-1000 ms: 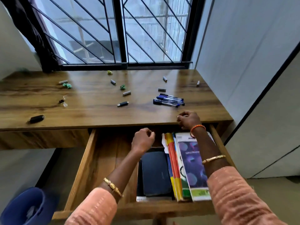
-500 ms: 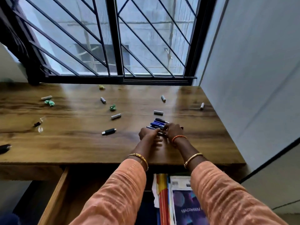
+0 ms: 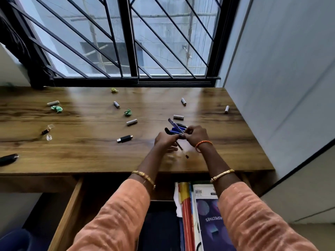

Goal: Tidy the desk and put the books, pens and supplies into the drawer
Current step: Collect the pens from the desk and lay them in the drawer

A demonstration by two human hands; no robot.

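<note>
From my remote seat the biggest thing is the wooden bench (image 3: 76,156), with the open drawer (image 3: 67,211) under its front edge. Books (image 3: 206,214) already lie in the drawer's right half, partly covered by my sleeves.

Both hands meet over the bench, right of centre. My right hand (image 3: 196,135) has its grip curled round a bundle of blue and black pens (image 3: 175,128), and my left hand (image 3: 164,142) curls in from the other side, pinching the same bundle. 1 pen (image 3: 181,148) hangs out low and skewed, its tip close to the bench.

To do this gathering well, I judge I should square the bundle first: tuck that stray pen in line with the rest, tighten 1 grip round the middle, and lift only when nothing dangles. Then carry it back over the edge and lay it in the free left part of the drawer.

Smaller supplies remain scattered: several batteries, such as a battery (image 3: 131,122) near the middle, a black adapter (image 3: 124,138), green wrappers like a wrapper (image 3: 128,112), and a dark object (image 3: 8,158) at the left.

Motion blur smears the fingers, so I cannot count the pens. The drawer's near end is cut off below.
</note>
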